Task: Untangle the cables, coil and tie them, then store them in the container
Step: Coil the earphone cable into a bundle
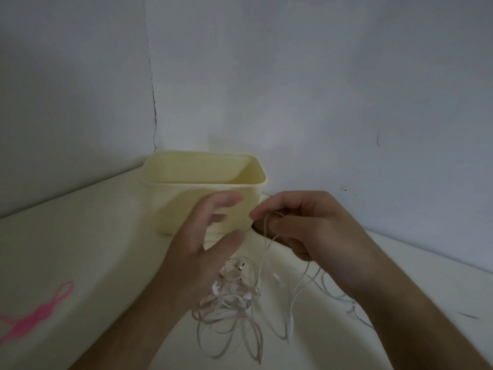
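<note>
A tangle of thin white and pale pink cables point(229, 308) lies on the cream table, below and between my hands. My right hand point(306, 225) pinches a white cable strand point(266, 228) between thumb and forefinger; the strand hangs down to an inline remote point(290, 323). My left hand point(205, 236) hovers just left of it, fingers spread and relaxed, holding nothing, in front of the pale yellow container point(186, 198). The container stands upright and looks empty from here.
Pink cable ties point(34, 316) lie at the table's left front. Grey walls meet in a corner right behind the container. More cable loops point(344, 297) trail under my right forearm.
</note>
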Available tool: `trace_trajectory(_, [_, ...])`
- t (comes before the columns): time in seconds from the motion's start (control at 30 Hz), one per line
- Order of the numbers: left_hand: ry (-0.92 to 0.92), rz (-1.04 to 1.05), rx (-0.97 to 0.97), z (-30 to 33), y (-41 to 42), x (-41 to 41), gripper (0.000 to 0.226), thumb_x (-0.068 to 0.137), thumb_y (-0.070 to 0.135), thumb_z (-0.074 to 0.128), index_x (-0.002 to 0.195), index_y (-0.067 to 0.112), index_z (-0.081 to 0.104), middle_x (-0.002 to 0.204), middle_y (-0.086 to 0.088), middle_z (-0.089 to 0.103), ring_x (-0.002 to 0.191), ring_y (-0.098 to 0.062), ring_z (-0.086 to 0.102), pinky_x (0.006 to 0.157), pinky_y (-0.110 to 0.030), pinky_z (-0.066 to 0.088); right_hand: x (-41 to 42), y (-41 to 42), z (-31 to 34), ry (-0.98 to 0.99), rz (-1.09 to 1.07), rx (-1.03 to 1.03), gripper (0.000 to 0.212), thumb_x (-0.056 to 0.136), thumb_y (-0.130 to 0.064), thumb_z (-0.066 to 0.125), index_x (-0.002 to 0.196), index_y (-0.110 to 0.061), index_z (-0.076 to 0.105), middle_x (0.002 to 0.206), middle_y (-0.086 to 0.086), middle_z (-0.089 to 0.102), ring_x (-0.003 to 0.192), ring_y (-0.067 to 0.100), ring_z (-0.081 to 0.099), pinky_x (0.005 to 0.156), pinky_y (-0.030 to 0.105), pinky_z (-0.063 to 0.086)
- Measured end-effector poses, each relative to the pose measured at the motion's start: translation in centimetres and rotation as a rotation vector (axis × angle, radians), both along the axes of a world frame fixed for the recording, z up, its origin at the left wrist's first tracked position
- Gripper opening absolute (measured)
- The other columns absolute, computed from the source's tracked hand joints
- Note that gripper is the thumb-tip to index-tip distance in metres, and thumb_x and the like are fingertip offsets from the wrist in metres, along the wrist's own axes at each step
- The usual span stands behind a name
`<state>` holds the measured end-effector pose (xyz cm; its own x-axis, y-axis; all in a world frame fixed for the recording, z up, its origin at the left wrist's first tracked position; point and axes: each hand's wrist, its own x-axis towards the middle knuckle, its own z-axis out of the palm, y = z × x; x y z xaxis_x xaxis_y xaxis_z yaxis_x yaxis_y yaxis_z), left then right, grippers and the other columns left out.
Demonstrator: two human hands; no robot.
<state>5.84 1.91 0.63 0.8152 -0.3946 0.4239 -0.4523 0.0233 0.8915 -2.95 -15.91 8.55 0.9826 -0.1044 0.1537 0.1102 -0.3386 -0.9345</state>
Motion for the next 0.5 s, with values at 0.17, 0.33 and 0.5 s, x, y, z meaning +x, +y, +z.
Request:
trace_trajectory(0.17, [0.151, -0.431, -0.038, -0.2, -1.1, -0.7, 0.037, 0.095, 0.012, 0.070, 0.132, 0.014, 0.065, 0.116, -0.010, 0.076, 0.115, -0.023, 0.070, 0.103, -0.039, 0.051, -0.1, 0.4, -0.1, -0.039, 0.090, -0.144, 0.044, 0.086, 0.018, 0.056, 0.100, -0.015, 0.082, 0.068, -0.011, 0.065, 0.058, 0.006, 0.059, 0.063, 0.021, 0.048])
trace_trajectory(0.33, [0.373, -0.358, -0.251, 0.6, -0.4, -0.3, 0.017, 0.098, 0.014, 0.065, 0.095, -0.001, 0.071, 0.056, -0.001, 0.028, 0.046, -0.016, 0.024, 0.044, -0.025, 0.035, -0.3, -0.7, -0.2, -0.092, 0.033, -0.351, 0.061, 0.089, 0.020, 0.052, 0.107, -0.032, 0.079, 0.094, -0.005, 0.073, 0.061, 0.017, 0.060, 0.059, 0.030, 0.046])
trace_trajectory(0.5, [0.384, -0.163, -0.509, 1.2, 0.6, 1.2, 0.019, 0.096, 0.009, 0.056, 0.097, -0.002, 0.071, 0.057, 0.004, 0.022, 0.050, -0.012, 0.015, 0.046, -0.023, 0.014, -0.4, -2.0, 1.0, -0.031, -0.202, -0.528, 0.035, 0.097, -0.006, 0.064, 0.100, -0.037, 0.079, 0.096, -0.017, 0.077, 0.076, -0.003, 0.071, 0.066, 0.016, 0.051])
